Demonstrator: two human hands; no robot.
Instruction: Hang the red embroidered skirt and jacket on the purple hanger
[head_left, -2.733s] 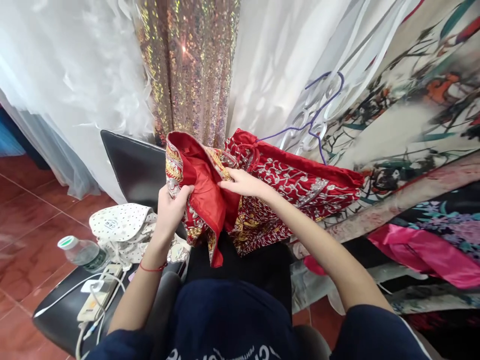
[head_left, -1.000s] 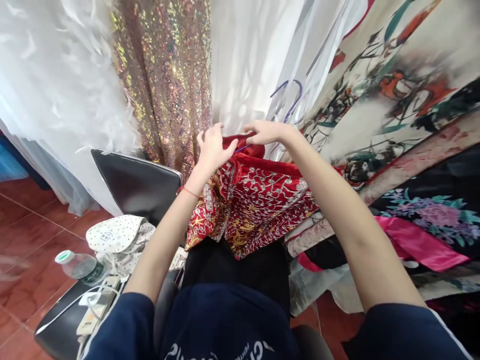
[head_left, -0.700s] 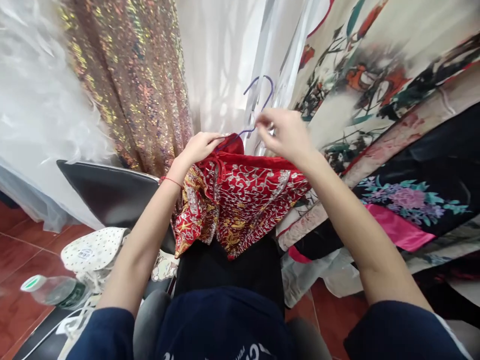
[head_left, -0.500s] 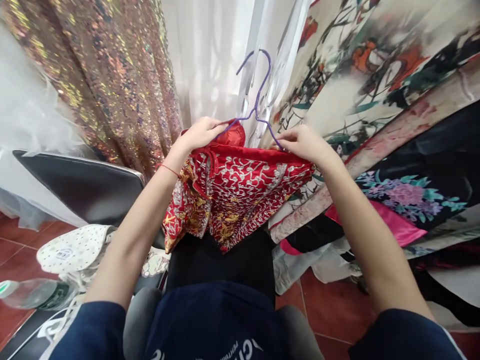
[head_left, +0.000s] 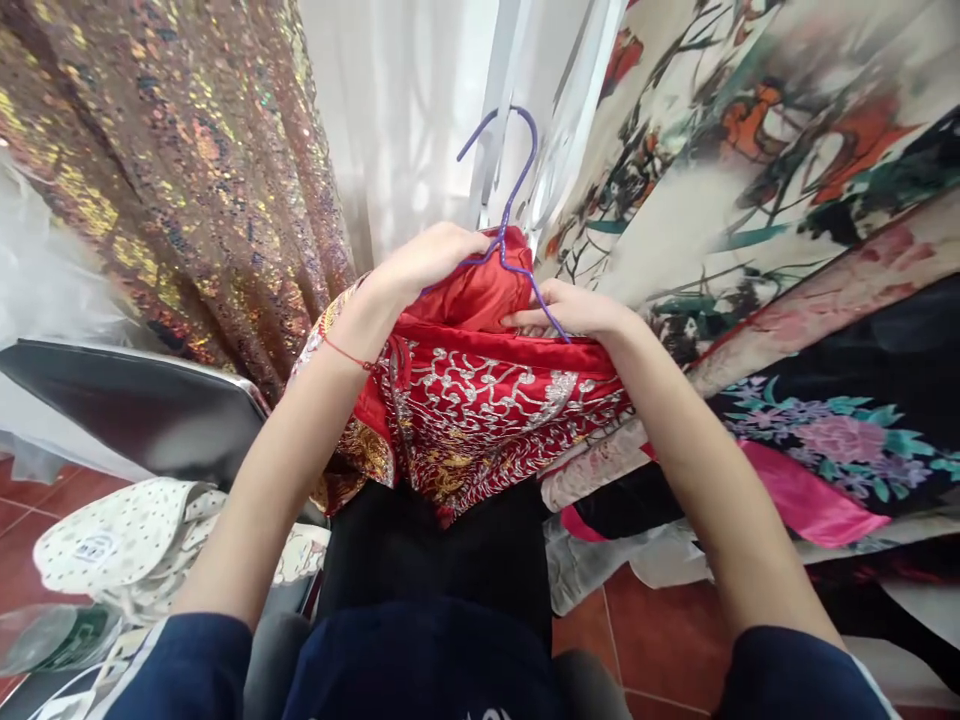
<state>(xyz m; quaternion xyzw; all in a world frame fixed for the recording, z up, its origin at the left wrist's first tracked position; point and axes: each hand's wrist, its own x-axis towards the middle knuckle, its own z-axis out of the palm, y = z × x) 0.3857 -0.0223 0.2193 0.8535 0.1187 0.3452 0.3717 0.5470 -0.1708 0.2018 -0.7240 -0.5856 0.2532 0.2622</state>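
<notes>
A red garment [head_left: 480, 400] with silver and gold embroidery hangs in front of me over my lap, its lower point near my black trousers. A purple hanger [head_left: 517, 200] has its shoulders inside the garment's upper opening and its hook pointing up. My left hand [head_left: 439, 255] grips the far left part of the garment beside the hanger's left arm, fingertips partly hidden. My right hand [head_left: 566, 308] reaches past the hanger's right arm, its fingers at the red lining [head_left: 480, 290]; whether they pinch the cloth is unclear.
A sequined curtain-like cloth [head_left: 187, 150] hangs at left, above a black chair back [head_left: 135, 410]. A spotted white bag [head_left: 112, 535] and a clear bottle [head_left: 64, 635] lie lower left. Floral garments [head_left: 750, 170] hang at right. White cloth [head_left: 397, 110] hangs behind the hanger.
My left hand has moved right and lifted the garment's far side, showing more red lining. My right hand has moved left from the hanger's right arm end to the lining.
</notes>
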